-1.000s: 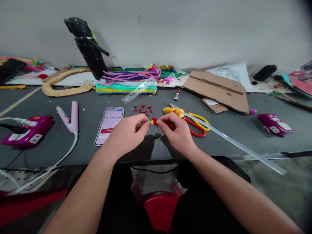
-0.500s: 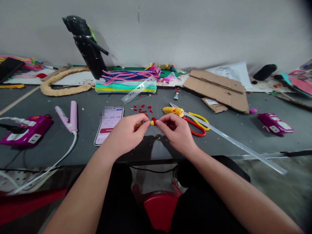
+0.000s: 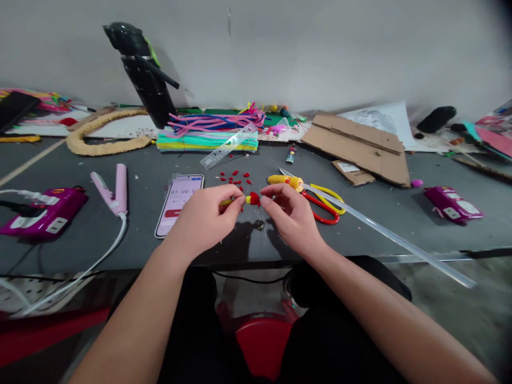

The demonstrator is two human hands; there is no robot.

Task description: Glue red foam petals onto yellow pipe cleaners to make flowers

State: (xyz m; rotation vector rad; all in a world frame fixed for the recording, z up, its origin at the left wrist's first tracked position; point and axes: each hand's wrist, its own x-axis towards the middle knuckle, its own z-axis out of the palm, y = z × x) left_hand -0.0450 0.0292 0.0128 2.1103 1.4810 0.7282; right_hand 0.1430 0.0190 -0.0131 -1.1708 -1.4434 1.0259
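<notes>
My left hand [image 3: 214, 210] pinches a small red and yellow pipe-cleaner piece [image 3: 253, 199] between thumb and forefinger. Its fuzzy red end points right, and a thin yellow stem runs back under the fingers. Just right of the red end is my right hand [image 3: 290, 213], thumb and forefinger slightly apart with nothing visible between them. Several small red bits [image 3: 235, 174] lie on the table beyond my hands. A yellow glue gun [image 3: 285, 182] with a long clear glue stick [image 3: 384, 234] rests by my right hand, over scissors [image 3: 326, 213] with red and yellow handles.
Left of my hands lie a phone [image 3: 182, 200] showing a timer, a pink hair straightener [image 3: 116, 192] and a purple power strip [image 3: 52, 216]. Behind are bundled pipe cleaners [image 3: 208, 140], a clear ruler [image 3: 229, 146], a lighter [image 3: 291, 155], cardboard [image 3: 360, 146] and a black flask [image 3: 146, 80].
My right hand has let go of the red end and drawn slightly right, its fingers parting. The left hand keeps its pinch, and more of the red end shows.
</notes>
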